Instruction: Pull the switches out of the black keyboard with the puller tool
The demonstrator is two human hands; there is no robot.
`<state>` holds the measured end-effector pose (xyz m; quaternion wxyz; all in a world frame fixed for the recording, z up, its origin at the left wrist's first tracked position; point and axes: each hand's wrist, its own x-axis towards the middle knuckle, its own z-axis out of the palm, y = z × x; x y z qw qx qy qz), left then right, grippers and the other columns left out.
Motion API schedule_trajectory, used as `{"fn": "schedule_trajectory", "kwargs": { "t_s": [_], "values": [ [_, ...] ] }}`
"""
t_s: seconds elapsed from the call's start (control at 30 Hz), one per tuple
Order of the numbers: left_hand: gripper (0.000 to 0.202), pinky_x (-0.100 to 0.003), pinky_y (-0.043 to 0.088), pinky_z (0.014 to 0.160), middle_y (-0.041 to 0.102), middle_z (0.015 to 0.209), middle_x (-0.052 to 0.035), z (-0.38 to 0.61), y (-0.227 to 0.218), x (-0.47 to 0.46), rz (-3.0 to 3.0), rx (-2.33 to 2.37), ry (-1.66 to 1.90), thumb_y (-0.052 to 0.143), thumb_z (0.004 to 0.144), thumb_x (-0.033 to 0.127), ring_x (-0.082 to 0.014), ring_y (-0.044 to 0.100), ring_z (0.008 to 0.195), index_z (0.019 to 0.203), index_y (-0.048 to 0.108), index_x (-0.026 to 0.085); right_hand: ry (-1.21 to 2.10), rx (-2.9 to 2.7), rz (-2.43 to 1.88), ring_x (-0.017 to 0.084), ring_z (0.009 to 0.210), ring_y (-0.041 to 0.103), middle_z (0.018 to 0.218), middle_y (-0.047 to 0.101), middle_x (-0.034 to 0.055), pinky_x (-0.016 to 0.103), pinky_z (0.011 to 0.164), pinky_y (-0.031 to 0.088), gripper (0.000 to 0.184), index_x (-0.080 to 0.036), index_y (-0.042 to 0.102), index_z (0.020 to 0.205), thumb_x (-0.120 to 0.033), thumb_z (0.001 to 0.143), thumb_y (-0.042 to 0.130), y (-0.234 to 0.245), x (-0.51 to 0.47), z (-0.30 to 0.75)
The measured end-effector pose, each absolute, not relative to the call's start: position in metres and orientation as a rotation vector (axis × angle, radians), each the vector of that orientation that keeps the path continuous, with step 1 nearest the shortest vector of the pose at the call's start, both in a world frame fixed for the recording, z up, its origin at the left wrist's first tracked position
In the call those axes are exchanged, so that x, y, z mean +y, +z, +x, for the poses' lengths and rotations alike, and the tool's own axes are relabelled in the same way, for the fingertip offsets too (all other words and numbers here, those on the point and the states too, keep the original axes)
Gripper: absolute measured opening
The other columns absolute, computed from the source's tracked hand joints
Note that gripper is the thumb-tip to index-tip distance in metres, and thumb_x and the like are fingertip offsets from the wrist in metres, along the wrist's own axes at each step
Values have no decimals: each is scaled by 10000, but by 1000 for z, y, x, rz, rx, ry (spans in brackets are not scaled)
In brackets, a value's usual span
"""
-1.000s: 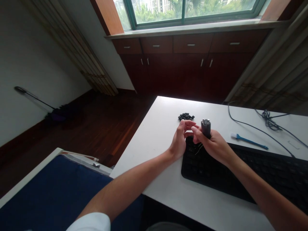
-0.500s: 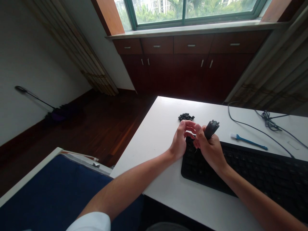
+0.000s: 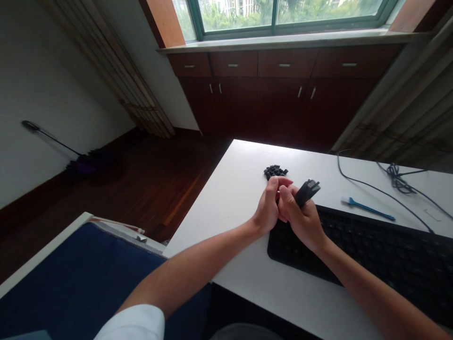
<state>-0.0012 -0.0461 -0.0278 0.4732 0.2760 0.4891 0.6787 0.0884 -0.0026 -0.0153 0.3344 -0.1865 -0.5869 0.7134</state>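
My right hand (image 3: 300, 218) is closed round a dark handled tool (image 3: 306, 191), its top end pointing up and to the right. My left hand (image 3: 269, 208) is curled beside it, fingertips touching the right hand's fingers; what they pinch is hidden. Both hands hover over the left end of a black keyboard (image 3: 375, 250) on a white table (image 3: 233, 198). A small pile of black keycaps (image 3: 275, 171) lies just beyond the hands.
A blue brush (image 3: 368, 207) lies past the keyboard on the right. Dark cables (image 3: 392, 177) trail across the table's far right. A blue bag (image 3: 71, 278) sits at lower left. A mop (image 3: 74, 160) lies on the wooden floor.
The tool has tilted from upright to leaning right. My two hands have drawn closer together, the fingers now touching.
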Motion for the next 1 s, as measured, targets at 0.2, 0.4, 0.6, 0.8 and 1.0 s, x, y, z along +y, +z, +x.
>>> {"fn": "schedule_trajectory", "kwargs": {
  "t_s": [0.2,0.4,0.6,0.8,1.0],
  "values": [
    [612,-235,475,511,593,724,-15,3,-32,-51,972,1248,1689,373,940,717,-133,557,583,1103,584,165,1973,-1357,-484,83,447,347,527,380,-69,236,424,297,418,-211,486,656,-486,935,634,-22,4,88],
    [683,-339,544,728,624,965,-79,3,-21,-60,1406,1312,1515,848,664,560,-212,612,816,1153,568,174,1841,-1329,-572,78,442,276,506,306,-75,248,408,215,466,-214,405,602,-425,934,655,-26,0,93],
    [705,-349,548,714,633,934,-62,5,-29,-62,1411,1430,1445,918,555,500,-215,604,796,1096,602,176,1684,-1411,-576,95,457,279,510,292,-68,279,431,232,470,-226,349,597,-369,968,599,-21,-7,99],
    [701,-322,539,683,634,884,-41,5,-34,-60,1385,1425,1430,919,537,495,-200,606,768,1073,599,176,1662,-1377,-592,98,452,293,504,305,-67,287,443,251,470,-228,342,594,-363,977,580,-26,-6,99],
    [668,-275,494,625,612,834,3,4,-36,-59,1475,1524,1357,934,488,476,-148,555,699,957,569,171,1637,-1247,-506,91,431,318,484,330,-69,281,427,263,465,-224,359,584,-334,976,584,-26,-5,95]
  ]
}}
